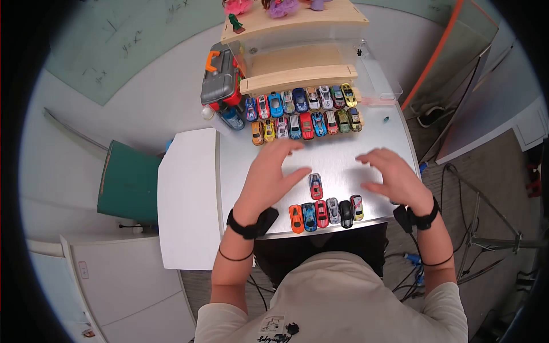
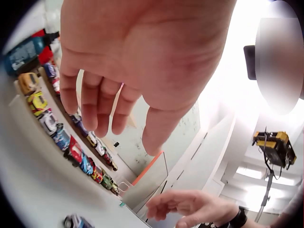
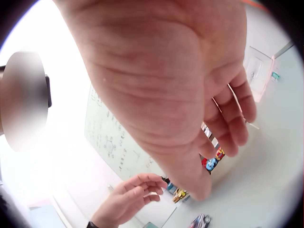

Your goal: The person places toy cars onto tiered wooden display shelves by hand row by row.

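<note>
My left hand (image 1: pixel 269 178) hovers above the table (image 1: pixel 251 200), fingers relaxed and apart, holding nothing. Just right of its thumb lies a red and blue toy car (image 1: pixel 315 186). My right hand (image 1: pixel 392 176) is raised on the other side, also empty, its fingers loosely bent. Nearer the table's front edge stands a row of several toy cars, from an orange one (image 1: pixel 295 218) to a black one (image 1: pixel 346 214) and a yellow and red one (image 1: pixel 357 207). Two longer rows of cars stand beyond the hands, among them a red car (image 1: pixel 306 125) and a blue one (image 1: pixel 275 104).
A grey toolbox (image 1: pixel 220 77) with an orange handle stands at the back left, with a blue bottle (image 1: pixel 233 118) in front. A wooden shelf (image 1: pixel 297 79) rises behind the cars. White board or paper (image 1: pixel 189 197) lies along the left side. A clear tray (image 1: pixel 380 86) is at the back right.
</note>
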A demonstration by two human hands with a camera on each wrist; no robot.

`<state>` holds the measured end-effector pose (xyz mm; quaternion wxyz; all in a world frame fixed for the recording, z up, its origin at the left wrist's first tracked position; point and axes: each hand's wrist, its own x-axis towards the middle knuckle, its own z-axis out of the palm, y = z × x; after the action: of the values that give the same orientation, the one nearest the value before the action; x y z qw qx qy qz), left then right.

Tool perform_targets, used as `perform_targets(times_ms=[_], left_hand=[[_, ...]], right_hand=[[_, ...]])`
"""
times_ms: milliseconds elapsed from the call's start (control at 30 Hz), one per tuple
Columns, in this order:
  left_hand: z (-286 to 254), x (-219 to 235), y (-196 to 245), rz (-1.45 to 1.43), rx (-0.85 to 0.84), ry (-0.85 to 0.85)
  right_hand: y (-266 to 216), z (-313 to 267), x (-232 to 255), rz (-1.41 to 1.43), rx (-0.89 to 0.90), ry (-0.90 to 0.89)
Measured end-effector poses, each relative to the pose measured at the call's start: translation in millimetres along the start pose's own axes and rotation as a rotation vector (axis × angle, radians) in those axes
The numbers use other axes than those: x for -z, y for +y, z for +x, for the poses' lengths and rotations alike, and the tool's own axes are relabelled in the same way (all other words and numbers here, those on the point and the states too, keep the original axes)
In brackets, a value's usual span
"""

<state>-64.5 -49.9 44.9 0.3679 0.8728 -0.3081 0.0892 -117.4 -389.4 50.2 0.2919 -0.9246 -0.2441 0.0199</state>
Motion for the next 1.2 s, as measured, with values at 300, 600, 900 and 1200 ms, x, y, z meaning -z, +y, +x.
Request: perform_targets(times_ms=[300, 600, 900, 1200], left_hand=[[-122, -16, 19, -0.120, 0.286, -0.274], [-124, -23, 18, -0.118, 0.294, -0.300], [-101, 16, -8, -0.101, 0.236, -0.208], [84, 96, -77, 0.214, -0.011, -0.052]], right_hand=[[-37, -58, -44, 0.018, -0.161, -0.097], [-29, -52, -52, -0.014, -0.139, -0.072], [-23, -17, -15, -0.048, -0.188, -0.096], [-35, 178, 17, -0.023, 0.156, 0.206]])
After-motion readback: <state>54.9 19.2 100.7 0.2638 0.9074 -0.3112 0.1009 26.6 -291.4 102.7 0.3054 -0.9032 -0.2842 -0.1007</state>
